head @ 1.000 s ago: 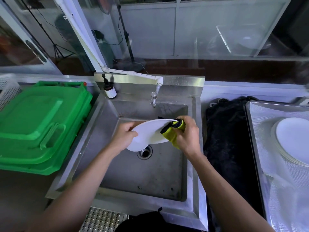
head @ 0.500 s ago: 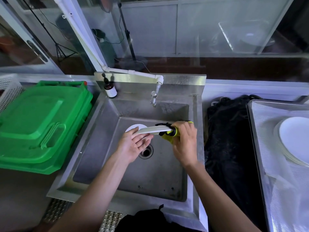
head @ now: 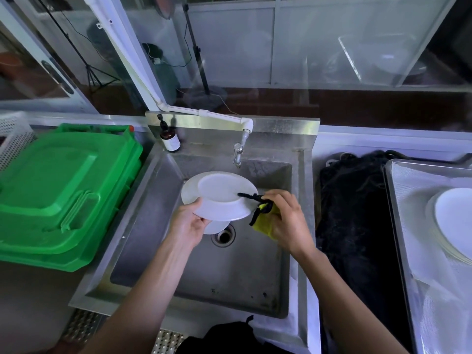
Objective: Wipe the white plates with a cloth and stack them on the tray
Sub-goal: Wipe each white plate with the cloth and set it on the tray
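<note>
Head view looks down into a steel sink in the centre of the frame. Left hand holds a white plate by its lower left edge, thumb on top of the rim and fingers curled under it. The plate is tilted, its underside w/ the raised foot ring turned up toward the camera, and it hangs over the basin, just below the tap. A second white piece shows under the plate, right beside the drain; I cannot tell if it is another plate or only a part of one.

Right hand is at the right edge of the plate, fingers curled round a yellow cloth w/ black trim. One black strip of the cloth lies across the plate's surface, so cloth and plate are touching.

At the right side of the frame a metal tray lined w/ white mesh carries a stack of white plates, partly cut by the frame edge. Between sink and tray lies a black cloth on the counter.

At the left, green plastic lids are stacked beside the sink, and a white perforated basket shows at the far left edge. A brown pump bottle stands on the upper left corner of the sink, near the white pipe that feeds the tap.
</note>
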